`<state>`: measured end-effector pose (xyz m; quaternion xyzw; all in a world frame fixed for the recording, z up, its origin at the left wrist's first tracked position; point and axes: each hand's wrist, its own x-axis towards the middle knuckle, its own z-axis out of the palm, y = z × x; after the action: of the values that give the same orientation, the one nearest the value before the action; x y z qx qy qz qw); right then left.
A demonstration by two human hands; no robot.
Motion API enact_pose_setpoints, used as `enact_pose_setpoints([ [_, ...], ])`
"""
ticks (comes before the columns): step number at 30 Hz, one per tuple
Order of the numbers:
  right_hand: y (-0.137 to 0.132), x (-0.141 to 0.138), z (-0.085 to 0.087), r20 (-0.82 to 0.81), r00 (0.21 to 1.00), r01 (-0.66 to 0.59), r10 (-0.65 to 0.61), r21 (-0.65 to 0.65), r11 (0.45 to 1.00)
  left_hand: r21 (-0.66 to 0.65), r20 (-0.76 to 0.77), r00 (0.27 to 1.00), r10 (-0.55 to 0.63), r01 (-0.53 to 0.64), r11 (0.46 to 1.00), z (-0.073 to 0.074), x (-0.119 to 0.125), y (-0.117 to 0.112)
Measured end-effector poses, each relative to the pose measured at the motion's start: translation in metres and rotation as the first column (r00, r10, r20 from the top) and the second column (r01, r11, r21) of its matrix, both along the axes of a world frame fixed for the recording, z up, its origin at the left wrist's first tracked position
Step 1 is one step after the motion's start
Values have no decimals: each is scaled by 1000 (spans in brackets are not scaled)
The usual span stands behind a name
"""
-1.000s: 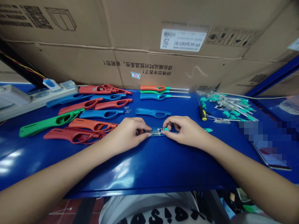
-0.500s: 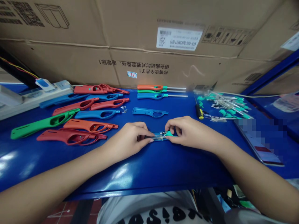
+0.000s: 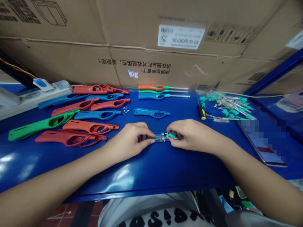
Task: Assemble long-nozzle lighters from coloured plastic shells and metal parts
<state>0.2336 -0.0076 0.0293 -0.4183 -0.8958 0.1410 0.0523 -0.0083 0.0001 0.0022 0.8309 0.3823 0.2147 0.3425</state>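
Note:
My left hand (image 3: 136, 138) pinches the left end of a lighter assembly (image 3: 159, 137) low over the blue table, thumb and fingers closed on it. Clear and metal parts and thin white wires show in a blue half-shell between my hands. My right hand (image 3: 187, 135) is closed at the other end, fingers on a green trigger (image 3: 172, 135); part of it is hidden under them. Just beyond my hands lies a separate blue lighter shell half (image 3: 151, 113).
Several red, blue, green and orange lighter shells (image 3: 80, 126) lie at left beside a power strip (image 3: 38, 94). Finished-looking lighters (image 3: 151, 96) lie at the back. To the right are a screwdriver (image 3: 202, 113), a heap of green-and-metal parts (image 3: 230, 105) and a phone (image 3: 262, 145). A cardboard box (image 3: 132, 25) stands behind.
Both hands keep their hold on the lighter assembly, with only slight finger movement at the green trigger. The whole view has shifted a little.

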Motion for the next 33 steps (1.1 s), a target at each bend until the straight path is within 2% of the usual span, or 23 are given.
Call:
enact_pose_setpoints([
  [6,1,1,0,-7,1000,-9,9,6,1000,-47,55,997,56,-53,997,-4,3,0],
  [11,2,3,-2,-7,1000,-28,28,8,1000,37,58,998,24,-27,999,-5,4,-5],
  [18,2,3,-3,7,1000,-4,5,-3,1000,151,-46,998,-37,44,988,-3,1,-11],
  [22,4,4,-6,-31,1000,7,-7,-6,1000,132,-42,999,-25,31,991,-2,-1,-8],
  [28,10,9,-5,-163,986,16,-36,-118,993,85,-50,998,26,-21,996,1,-1,-2],
  [33,9,8,-7,-126,991,39,-49,-85,996,82,-54,998,29,-24,996,1,-1,-2],
])
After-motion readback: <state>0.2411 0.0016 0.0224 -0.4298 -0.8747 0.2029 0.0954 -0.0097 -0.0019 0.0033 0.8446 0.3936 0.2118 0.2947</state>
